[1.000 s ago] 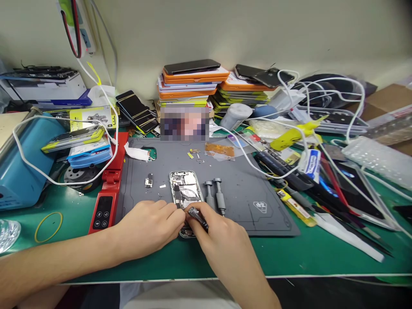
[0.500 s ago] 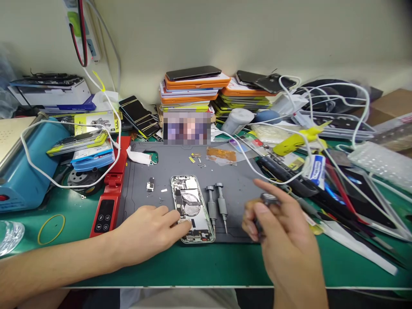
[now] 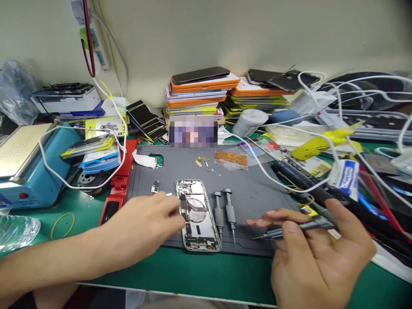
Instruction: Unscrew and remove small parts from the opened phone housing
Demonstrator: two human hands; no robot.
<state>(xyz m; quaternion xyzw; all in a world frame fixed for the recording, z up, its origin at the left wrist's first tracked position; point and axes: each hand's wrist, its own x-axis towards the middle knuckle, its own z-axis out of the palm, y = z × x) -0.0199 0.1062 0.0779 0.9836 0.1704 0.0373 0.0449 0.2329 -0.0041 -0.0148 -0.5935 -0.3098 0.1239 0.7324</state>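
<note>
An opened phone (image 3: 195, 227) lies face up on a grey work mat (image 3: 244, 201), with its round coil and inner parts bare. My left hand (image 3: 154, 223) is at the phone's left edge, fingers curled, thumb and forefinger close together by the frame. Whether they pinch anything or touch the phone is hidden. Out to the right, my right hand (image 3: 318, 257) grips a grey screwdriver (image 3: 277, 231), its thin tip pointing left over the mat. Two similar grey screwdrivers, a left one (image 3: 219, 214) and a right one (image 3: 230, 210), lie beside the phone.
Small phone parts (image 3: 155, 187) and tiny screws (image 3: 208, 169) lie on the mat. An orange film strip (image 3: 231, 159) is farther back. A red device (image 3: 119, 189) borders the mat's left side. Cables (image 3: 273, 180) and tools crowd the right; stacked boxes (image 3: 201, 90) stand behind.
The screwdriver in my right hand has turned to lie nearly level, tip to the left, and that hand has moved right. My left hand has risen slightly at the phone. The view has shifted.
</note>
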